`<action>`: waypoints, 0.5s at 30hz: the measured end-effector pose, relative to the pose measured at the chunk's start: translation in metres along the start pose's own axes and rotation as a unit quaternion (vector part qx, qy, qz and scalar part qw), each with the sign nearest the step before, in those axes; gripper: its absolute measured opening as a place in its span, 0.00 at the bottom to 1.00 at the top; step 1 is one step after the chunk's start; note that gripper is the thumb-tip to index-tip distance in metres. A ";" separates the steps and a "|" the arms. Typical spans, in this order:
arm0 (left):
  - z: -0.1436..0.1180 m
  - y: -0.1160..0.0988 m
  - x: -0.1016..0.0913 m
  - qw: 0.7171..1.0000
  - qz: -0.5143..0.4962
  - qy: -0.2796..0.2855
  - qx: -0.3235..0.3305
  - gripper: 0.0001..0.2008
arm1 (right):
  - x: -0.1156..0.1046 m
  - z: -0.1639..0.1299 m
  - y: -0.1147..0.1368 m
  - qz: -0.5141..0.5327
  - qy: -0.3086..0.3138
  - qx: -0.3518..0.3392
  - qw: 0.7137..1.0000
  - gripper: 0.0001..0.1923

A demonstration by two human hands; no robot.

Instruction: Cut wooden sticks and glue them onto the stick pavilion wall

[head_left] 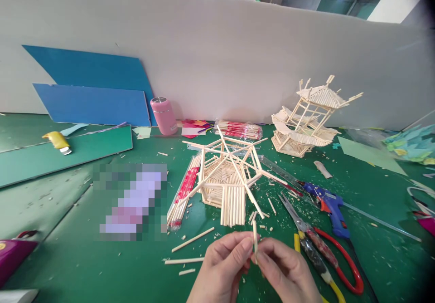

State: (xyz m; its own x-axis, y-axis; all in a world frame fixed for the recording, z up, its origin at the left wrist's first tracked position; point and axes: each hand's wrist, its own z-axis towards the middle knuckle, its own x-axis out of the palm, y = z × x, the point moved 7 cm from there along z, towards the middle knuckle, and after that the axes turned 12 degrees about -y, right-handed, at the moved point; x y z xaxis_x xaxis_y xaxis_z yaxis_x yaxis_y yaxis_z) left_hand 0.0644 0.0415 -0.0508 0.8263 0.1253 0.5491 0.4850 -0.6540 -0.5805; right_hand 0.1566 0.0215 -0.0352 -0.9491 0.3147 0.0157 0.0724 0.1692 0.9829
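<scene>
Between the fingertips of my left hand (226,262) and my right hand (283,266) a short wooden stick (255,236) stands nearly upright. Both hands pinch it, close together near the front of the table. Just beyond them sits a pavilion-like frame of wooden sticks (222,176), with long sticks crossing over its top and a panel of side-by-side sticks sloping down its front. Loose wooden sticks (193,239) lie left of my hands. Long-nosed pliers (304,226) and red-handled scissors or cutters (353,276) lie overlapping at the right, their parts hard to separate.
A blue glue gun (328,203) lies at the right, its cord trailing forward. Behind it stands a two-tier stick pavilion (306,121). A packet of sticks (186,185) is left of the frame; a pink bottle (163,116) and blue boards (95,105) stand along the wall. Scraps litter the table.
</scene>
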 end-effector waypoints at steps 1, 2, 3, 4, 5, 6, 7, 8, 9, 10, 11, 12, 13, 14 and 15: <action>0.000 -0.001 -0.003 1.000 0.012 -0.010 0.012 0.12 | 0.001 0.004 0.000 0.002 0.004 0.003 1.000 0.16; 0.001 -0.003 -0.007 0.999 0.023 -0.022 0.024 0.12 | 0.001 0.007 0.001 -0.002 0.008 0.004 1.000 0.16; 0.001 -0.004 -0.011 0.998 0.030 -0.036 0.034 0.12 | 0.001 0.011 0.001 -0.010 0.010 0.002 1.000 0.16; 0.002 -0.006 -0.015 0.997 0.033 -0.049 0.044 0.12 | 0.001 0.014 0.001 -0.018 0.012 0.000 1.000 0.16; 0.002 -0.007 -0.018 0.996 0.034 -0.061 0.053 0.11 | 0.001 0.017 0.001 -0.024 0.014 -0.001 1.000 0.16; 0.002 -0.010 -0.020 0.995 0.033 -0.069 0.062 0.11 | 0.001 0.019 0.001 -0.027 0.012 -0.003 1.000 0.15; 0.002 -0.012 -0.021 0.994 0.031 -0.073 0.070 0.10 | 0.001 0.020 0.002 -0.027 0.010 -0.005 1.000 0.15; 0.002 -0.015 -0.020 0.994 0.028 -0.074 0.078 0.10 | 0.001 0.022 0.003 -0.025 0.007 -0.008 1.000 0.15; 0.001 -0.017 -0.019 0.993 0.025 -0.073 0.085 0.10 | 0.002 0.023 0.005 -0.021 0.006 -0.011 1.000 0.15; 0.001 -0.019 -0.018 0.993 0.024 -0.070 0.091 0.09 | 0.003 0.023 0.007 -0.012 0.002 -0.014 1.000 0.15; 0.001 -0.021 -0.016 0.993 0.024 -0.066 0.095 0.09 | 0.004 0.024 0.009 0.000 -0.004 -0.016 1.000 0.15; 0.000 -0.023 -0.013 0.993 0.024 -0.061 0.098 0.09 | 0.005 0.025 0.010 0.013 -0.010 -0.015 1.000 0.15; 0.000 -0.025 -0.011 0.993 0.022 -0.056 0.100 0.08 | 0.005 0.025 0.011 0.026 -0.018 -0.014 0.999 0.15; -0.001 -0.026 -0.008 0.993 0.022 -0.050 0.101 0.08 | 0.006 0.026 0.012 0.036 -0.027 -0.012 0.999 0.16; -0.002 -0.028 -0.006 0.994 0.021 -0.045 0.102 0.08 | 0.006 0.027 0.012 0.044 -0.035 -0.009 0.998 0.16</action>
State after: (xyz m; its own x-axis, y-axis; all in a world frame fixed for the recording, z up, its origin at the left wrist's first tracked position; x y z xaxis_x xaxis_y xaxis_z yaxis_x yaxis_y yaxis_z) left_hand 0.0458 0.0577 -0.0367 0.8653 0.1729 0.4705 0.4892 -0.4961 -0.7173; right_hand 0.1594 0.0503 -0.0284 -0.9151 0.3930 0.0907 0.1494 0.1212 0.9813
